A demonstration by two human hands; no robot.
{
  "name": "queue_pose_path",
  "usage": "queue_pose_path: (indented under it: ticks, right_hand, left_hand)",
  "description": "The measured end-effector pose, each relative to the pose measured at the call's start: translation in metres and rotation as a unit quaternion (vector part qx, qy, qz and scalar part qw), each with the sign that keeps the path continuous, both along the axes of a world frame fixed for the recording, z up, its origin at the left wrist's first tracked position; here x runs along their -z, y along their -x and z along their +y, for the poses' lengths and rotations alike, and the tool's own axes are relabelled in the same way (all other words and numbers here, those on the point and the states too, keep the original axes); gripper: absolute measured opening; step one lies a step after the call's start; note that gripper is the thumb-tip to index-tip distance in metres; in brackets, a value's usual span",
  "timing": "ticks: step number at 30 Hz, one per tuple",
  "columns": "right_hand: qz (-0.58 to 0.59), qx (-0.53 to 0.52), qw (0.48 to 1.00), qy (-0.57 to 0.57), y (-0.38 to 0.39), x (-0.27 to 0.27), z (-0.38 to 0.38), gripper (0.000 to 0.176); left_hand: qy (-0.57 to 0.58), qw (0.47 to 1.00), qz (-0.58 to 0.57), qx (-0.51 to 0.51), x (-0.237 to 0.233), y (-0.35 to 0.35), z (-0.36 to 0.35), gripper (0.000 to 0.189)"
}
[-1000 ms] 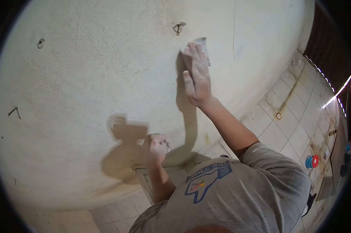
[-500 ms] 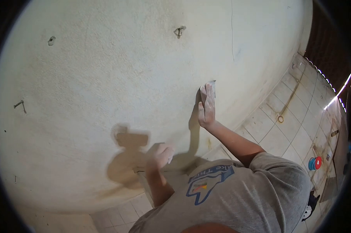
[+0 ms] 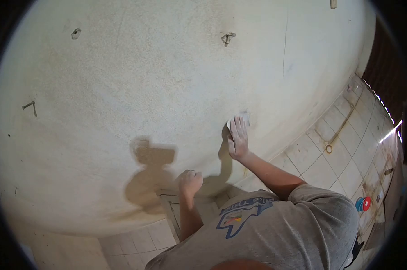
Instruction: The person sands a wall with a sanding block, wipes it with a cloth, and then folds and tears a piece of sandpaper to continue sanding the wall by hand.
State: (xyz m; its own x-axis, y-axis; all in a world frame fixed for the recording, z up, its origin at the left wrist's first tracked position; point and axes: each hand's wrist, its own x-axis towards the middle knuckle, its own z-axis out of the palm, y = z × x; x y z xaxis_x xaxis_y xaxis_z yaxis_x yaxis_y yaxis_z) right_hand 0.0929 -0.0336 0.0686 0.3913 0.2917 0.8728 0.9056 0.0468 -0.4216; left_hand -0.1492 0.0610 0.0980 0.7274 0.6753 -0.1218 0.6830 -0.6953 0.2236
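My right hand (image 3: pixel 238 138) is pressed to the pale plaster wall (image 3: pixel 176 94), fingers stretched out and dusted white. Beneath those fingers is a small sheet of sandpaper (image 3: pixel 245 118), its pale edge showing past the fingertips; the hand hides most of it. Lower and to the left, my left hand (image 3: pixel 190 182) is curled into a fist, its knuckles whitened, with nothing sticking out of it. It is nearest to the wall's lower part, in front of a pale framed panel (image 3: pixel 171 204).
Bent nails or hooks jut from the wall at the upper middle (image 3: pixel 227 38) and left (image 3: pixel 31 108), near a small hole (image 3: pixel 76 33). A thin crack (image 3: pixel 285 49) runs down the wall. On the right are stained tiles (image 3: pixel 334 153) and a blue-and-red spool (image 3: pixel 363 204).
My right hand has slid down and left along the wall with the sandpaper. My left hand, blurred before, now shows sharply as a fist. The view has shifted slightly.
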Motion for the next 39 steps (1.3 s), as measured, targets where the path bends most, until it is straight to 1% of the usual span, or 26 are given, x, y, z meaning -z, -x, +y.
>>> queue_pose_path:
  ticks: [2, 3, 5, 8, 9, 10, 11, 13, 14, 16, 18, 19, 20, 22, 24, 25, 26, 28, 30, 31, 32, 33, 35, 38, 39]
  right_hand:
    - [0.007, 0.001, 1.0, 0.002, 0.002, 0.012, 0.002, 0.062]
    - [0.012, 0.003, 1.0, 0.003, 0.004, 0.009, 0.002, 0.062]
    - [-0.024, 0.008, 0.999, -0.022, -0.006, -0.035, 0.008, 0.062]
    - [-0.064, 0.012, 0.996, -0.063, -0.023, -0.14, 0.013, 0.062]
    - [-0.05, 0.011, 0.995, -0.082, -0.022, -0.174, 0.011, 0.06]
    - [-0.036, 0.011, 0.994, -0.1, -0.02, -0.195, 0.01, 0.059]
    - [-0.037, 0.01, 0.995, -0.097, -0.018, -0.202, 0.01, 0.059]
    - [-0.037, 0.007, 0.995, -0.092, -0.017, -0.204, 0.007, 0.058]
    - [-0.057, 0.012, 0.996, -0.063, -0.02, -0.192, 0.004, 0.059]
    - [-0.097, 0.023, 0.995, -0.009, -0.037, -0.14, -0.004, 0.06]
    - [-0.107, 0.008, 0.994, 0.032, -0.048, -0.07, -0.016, 0.06]
    - [-0.101, -0.006, 0.992, 0.071, -0.052, -0.033, -0.027, 0.06]
    - [-0.093, -0.022, 0.989, 0.113, -0.055, 0.001, -0.042, 0.06]
    - [-0.041, -0.018, 0.968, 0.249, -0.055, 0.055, -0.082, 0.063]
    - [0.031, 0.028, 0.944, 0.326, -0.058, 0.127, -0.121, 0.061]
    - [0.221, 0.046, 0.86, 0.457, -0.061, 0.169, -0.144, 0.058]
    - [0.396, 0.062, 0.724, 0.561, -0.063, 0.198, -0.169, 0.056]
    - [0.461, 0.102, 0.7, 0.535, -0.064, 0.205, -0.212, 0.048]
    - [0.539, 0.095, 0.708, 0.446, -0.069, 0.202, -0.231, 0.049]
    - [0.579, 0.09, 0.703, 0.404, -0.062, 0.196, -0.241, 0.05]
    - [0.73, -0.055, 0.646, 0.218, -0.058, 0.19, -0.25, 0.053]
    - [0.826, -0.184, 0.533, 0.012, -0.056, 0.173, -0.253, 0.055]
    - [0.794, -0.337, 0.504, -0.048, -0.053, 0.086, -0.251, 0.054]
    - [0.777, -0.411, 0.473, -0.054, -0.063, 0.047, -0.237, 0.053]
    - [0.772, -0.435, 0.459, -0.064, -0.065, 0.041, -0.23, 0.052]
  left_hand:
    - [0.07, 0.99, -0.072, -0.097, 0.011, -0.001, 0.007, 0.032]
    - [0.093, 0.986, -0.092, -0.102, 0.007, -0.001, 0.005, 0.035]
    - [0.141, 0.975, -0.13, -0.109, -0.005, -0.002, 0.001, 0.04]
    - [0.291, 0.939, -0.169, -0.061, 0.013, -0.001, 0.011, 0.041]
    - [0.321, 0.926, -0.183, -0.07, 0.01, -0.003, 0.007, 0.039]
    - [0.352, 0.912, -0.197, -0.079, 0.004, -0.009, 0.0, 0.038]
    - [0.382, 0.896, -0.209, -0.089, 0.001, -0.013, -0.005, 0.038]
    - [0.394, 0.89, -0.217, -0.08, 0.0, -0.02, -0.009, 0.038]
    - [0.399, 0.887, -0.22, -0.076, 0.0, -0.022, -0.011, 0.038]
    - [0.407, 0.887, -0.207, -0.062, -0.002, -0.024, -0.015, 0.037]
    - [0.414, 0.889, -0.189, -0.048, 0.0, -0.03, -0.013, 0.037]
    - [0.418, 0.89, -0.174, -0.044, 0.006, -0.031, -0.011, 0.036]
    - [0.425, 0.89, -0.158, -0.042, 0.013, -0.031, -0.012, 0.035]
    - [0.438, 0.885, -0.149, -0.05, 0.023, -0.034, -0.02, 0.039]
    - [0.438, 0.888, -0.132, -0.043, 0.022, -0.044, -0.028, 0.041]
    - [0.431, 0.894, -0.12, -0.032, 0.015, -0.049, -0.031, 0.04]
    - [0.424, 0.899, -0.109, -0.02, 0.012, -0.055, -0.034, 0.04]
    - [0.434, 0.892, -0.128, -0.004, 0.019, -0.065, -0.04, 0.038]
    - [0.423, 0.893, -0.154, 0.01, 0.021, -0.077, -0.051, 0.037]
    - [0.47, 0.868, -0.156, 0.029, 0.024, -0.085, -0.055, 0.029]
    - [0.509, 0.845, -0.163, 0.002, 0.03, -0.094, -0.066, 0.027]
    - [0.547, 0.82, -0.169, -0.026, 0.034, -0.105, -0.08, 0.026]
    - [0.559, 0.819, -0.128, 0.026, 0.045, -0.119, -0.103, 0.028]
    - [0.645, 0.74, -0.19, 0.001, 0.033, -0.143, -0.135, 0.027]
    - [0.63, 0.74, -0.235, -0.002, 0.034, -0.148, -0.142, 0.026]
